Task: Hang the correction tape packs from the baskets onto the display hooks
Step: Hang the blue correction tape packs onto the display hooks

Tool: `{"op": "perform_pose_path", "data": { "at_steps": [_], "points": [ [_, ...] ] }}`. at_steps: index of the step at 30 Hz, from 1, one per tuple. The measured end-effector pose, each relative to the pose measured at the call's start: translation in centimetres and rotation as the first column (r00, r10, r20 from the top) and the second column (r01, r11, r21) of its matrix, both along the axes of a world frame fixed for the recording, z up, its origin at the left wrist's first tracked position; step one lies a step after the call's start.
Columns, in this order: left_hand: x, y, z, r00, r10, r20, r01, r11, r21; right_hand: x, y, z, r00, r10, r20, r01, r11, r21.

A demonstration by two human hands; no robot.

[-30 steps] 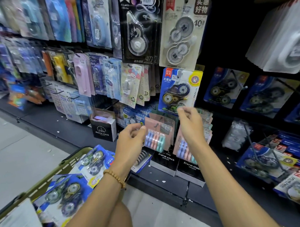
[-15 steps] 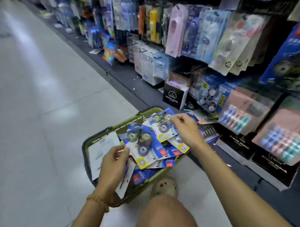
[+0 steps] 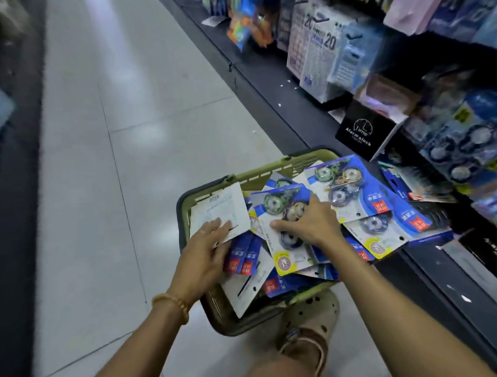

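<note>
A green basket point(image 3: 258, 176) stands on the floor, piled with several blue correction tape packs. My right hand point(image 3: 310, 222) lies over one correction tape pack point(image 3: 273, 204) in the middle of the pile, fingers curled on its blister and thumb at its left edge. My left hand point(image 3: 207, 246) rests with straight fingers on a white paper sheet point(image 3: 220, 212) and on the packs at the basket's left side. Another pack point(image 3: 354, 190) lies at the basket's far right. The display hooks are out of view above.
The dark shelf ledge point(image 3: 266, 75) runs along the right, carrying a black alarm clock box point(image 3: 361, 130) and hanging stationery. My foot in a beige sandal point(image 3: 308, 327) is just in front of the basket. Grey tiled floor point(image 3: 127, 136) stretches to the left.
My view dropped from the display down to the basket. Both hands came down from the hung pack into the basket, and the right hand moved onto the middle pack.
</note>
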State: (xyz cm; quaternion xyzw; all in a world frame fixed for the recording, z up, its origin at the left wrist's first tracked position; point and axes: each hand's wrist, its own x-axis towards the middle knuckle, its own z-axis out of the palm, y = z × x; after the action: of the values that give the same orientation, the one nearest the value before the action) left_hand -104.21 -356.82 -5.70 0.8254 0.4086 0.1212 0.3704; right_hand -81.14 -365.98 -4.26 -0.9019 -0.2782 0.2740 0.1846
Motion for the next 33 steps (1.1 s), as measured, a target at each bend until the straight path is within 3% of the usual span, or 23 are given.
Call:
{"op": "perform_pose_path", "data": {
  "at_steps": [3, 5, 10, 15, 19, 24, 29, 33],
  "points": [
    [-0.1, 0.3, 1.3, 0.960, 0.172, 0.219, -0.184, 0.982, 0.035, 1.0, 0.0, -0.4, 0.974, -0.212, -0.083, 0.224, 0.959, 0.173],
    [-0.2, 1.0, 2.8, 0.911, 0.244, 0.332, -0.274, 0.960, 0.049, 1.5, -0.2, -0.5, 0.945, -0.282, -0.165, 0.312, 0.928, 0.202],
    [-0.6, 1.8, 6.5, 0.761, 0.407, 0.506, -0.442, 0.895, -0.055, 1.6, 0.2, -0.4, 0.947, -0.261, -0.189, 0.295, 0.938, 0.184],
    [-1.2, 2.7, 5.4, 0.621, 0.619, 0.481, -0.524, 0.784, -0.331, 1.6, 0.7, 0.0, 0.940, -0.237, -0.247, 0.281, 0.946, 0.161],
    [-1.9, 2.9, 4.3, 0.561, 0.711, 0.424, -0.552, 0.703, -0.448, 1.8, 1.2, 0.1, 0.934, -0.224, -0.280, 0.274, 0.950, 0.153],
    [-1.8, 3.0, 4.6, 0.551, 0.728, 0.408, -0.571, 0.685, -0.452, 2.7, 2.9, 1.2, 0.994, 0.047, 0.097, -0.060, 0.988, 0.139],
    [-1.8, 3.5, 4.3, 0.556, 0.725, 0.407, -0.572, 0.689, -0.445, 4.4, 5.1, 2.3, 0.969, 0.211, -0.126, -0.197, 0.973, 0.117],
    [-2.0, 3.8, 4.1, 0.565, 0.738, 0.369, -0.569, 0.672, -0.474, 5.2, 5.1, 3.3, 0.972, 0.194, -0.132, -0.169, 0.969, 0.178]
  ]
}}
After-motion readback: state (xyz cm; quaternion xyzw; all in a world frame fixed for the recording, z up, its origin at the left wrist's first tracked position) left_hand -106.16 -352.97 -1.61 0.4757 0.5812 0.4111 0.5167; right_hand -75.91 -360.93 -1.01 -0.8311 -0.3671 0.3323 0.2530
